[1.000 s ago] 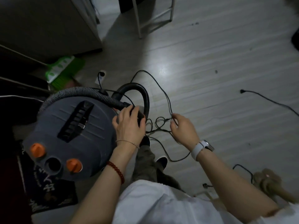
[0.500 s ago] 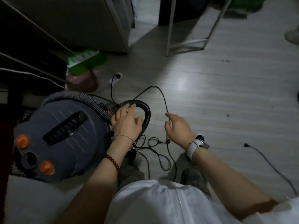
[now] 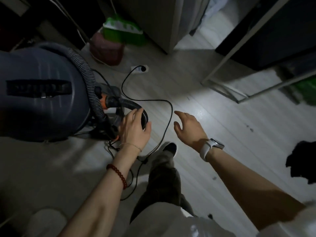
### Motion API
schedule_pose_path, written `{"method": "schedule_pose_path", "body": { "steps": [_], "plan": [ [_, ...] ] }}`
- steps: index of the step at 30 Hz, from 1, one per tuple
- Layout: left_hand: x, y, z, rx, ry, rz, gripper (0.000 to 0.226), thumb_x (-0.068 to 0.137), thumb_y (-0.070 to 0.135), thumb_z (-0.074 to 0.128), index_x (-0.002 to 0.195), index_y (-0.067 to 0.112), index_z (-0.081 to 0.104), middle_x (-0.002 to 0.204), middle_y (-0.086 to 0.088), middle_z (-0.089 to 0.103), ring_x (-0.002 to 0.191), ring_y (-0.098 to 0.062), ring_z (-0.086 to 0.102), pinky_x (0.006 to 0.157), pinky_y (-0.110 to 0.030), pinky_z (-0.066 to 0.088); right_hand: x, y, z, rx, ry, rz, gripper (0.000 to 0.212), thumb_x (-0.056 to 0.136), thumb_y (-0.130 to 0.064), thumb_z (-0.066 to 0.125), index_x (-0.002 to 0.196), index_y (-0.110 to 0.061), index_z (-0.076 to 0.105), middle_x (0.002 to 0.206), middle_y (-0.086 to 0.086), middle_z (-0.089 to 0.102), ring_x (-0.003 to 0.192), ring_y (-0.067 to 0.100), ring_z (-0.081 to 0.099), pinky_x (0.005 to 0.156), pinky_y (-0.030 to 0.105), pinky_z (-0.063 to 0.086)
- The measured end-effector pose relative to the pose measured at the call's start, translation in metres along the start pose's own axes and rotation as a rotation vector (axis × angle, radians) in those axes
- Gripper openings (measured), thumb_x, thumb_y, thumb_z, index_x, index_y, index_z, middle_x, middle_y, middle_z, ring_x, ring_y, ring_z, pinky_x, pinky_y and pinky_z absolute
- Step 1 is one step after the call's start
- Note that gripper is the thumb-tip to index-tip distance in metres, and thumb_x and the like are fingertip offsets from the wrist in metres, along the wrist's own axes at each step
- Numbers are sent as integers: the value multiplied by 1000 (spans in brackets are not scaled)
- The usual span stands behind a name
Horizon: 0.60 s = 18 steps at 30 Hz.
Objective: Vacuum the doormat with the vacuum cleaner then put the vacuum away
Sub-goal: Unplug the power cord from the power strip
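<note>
Grey vacuum cleaner (image 3: 39, 93): one.
Left hand (image 3: 135, 129): curled round its black hose (image 3: 135, 106).
Right hand (image 3: 189, 129): beside, fingers loose, empty.
Cord (image 3: 164, 127): one, between hands.

l hand (image 3: 135, 127) fingers curled in a grip, r hand (image 3: 189, 129) open, fingers spread, both arms extended fwd.

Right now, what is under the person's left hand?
The left hand grips a curved black hose beside the vacuum. A thin black cord loops on the floor nearby. The hand hides the hose's lower bend.
</note>
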State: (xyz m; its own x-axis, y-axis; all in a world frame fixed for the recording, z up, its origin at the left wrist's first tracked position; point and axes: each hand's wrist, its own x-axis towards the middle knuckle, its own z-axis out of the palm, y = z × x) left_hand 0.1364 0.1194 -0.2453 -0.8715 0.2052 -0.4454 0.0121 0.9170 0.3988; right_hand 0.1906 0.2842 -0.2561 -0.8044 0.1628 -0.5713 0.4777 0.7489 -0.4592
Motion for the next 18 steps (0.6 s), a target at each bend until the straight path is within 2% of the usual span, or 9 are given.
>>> {"method": "schedule_pose_path", "body": {
  "steps": [5,8,10,13,15,18],
  "plan": [
    [61,12,-4,-91,75,-47,51,89,26,55,136,9,43,141,-12,41,129,-32,38,105,-43,33,78,-5,-43,-134,-81,-106,47,96,-26,39,141,-16,32,142,10,43,129,29,37,108,40,30],
    [119,21,0,-116,109,-59,51,89,26,53,135,8,44,139,-13,44,129,-32,39,104,-41,34,139,-1,-60,-186,-110,-154,47,96,-28,39,141,-17,31,143,8,41,129,28,38,107,40,32],
    [156,25,4,-126,136,-81,51,88,28,51,135,8,44,139,-13,44,129,-31,39,103,-41,35,181,3,-65,-207,-139,-190,48,96,-29,39,142,-18,29,143,8,40,129,28,38,106,37,32],
    [214,24,17,-130,228,-74,50,83,27,54,128,3,52,129,-18,53,118,-37,50,95,-45,42,245,12,-65,-225,-179,-248,48,96,-26,40,142,-15,30,142,10,41,129,28,37,106,35,32],
    [250,20,33,-129,208,-107,49,86,23,56,130,4,50,130,-18,52,119,-37,49,97,-45,41,289,20,-58,-236,-217,-271,48,97,-24,40,142,-14,30,142,11,41,128,29,38,105,35,33],
    [307,7,67,-157,255,-163,60,81,38,37,127,2,53,126,-20,55,115,-37,52,97,-45,42,369,35,-37,-247,-251,-303,47,97,-23,41,142,-15,31,139,13,43,126,27,39,102,34,34]
  ]
}}
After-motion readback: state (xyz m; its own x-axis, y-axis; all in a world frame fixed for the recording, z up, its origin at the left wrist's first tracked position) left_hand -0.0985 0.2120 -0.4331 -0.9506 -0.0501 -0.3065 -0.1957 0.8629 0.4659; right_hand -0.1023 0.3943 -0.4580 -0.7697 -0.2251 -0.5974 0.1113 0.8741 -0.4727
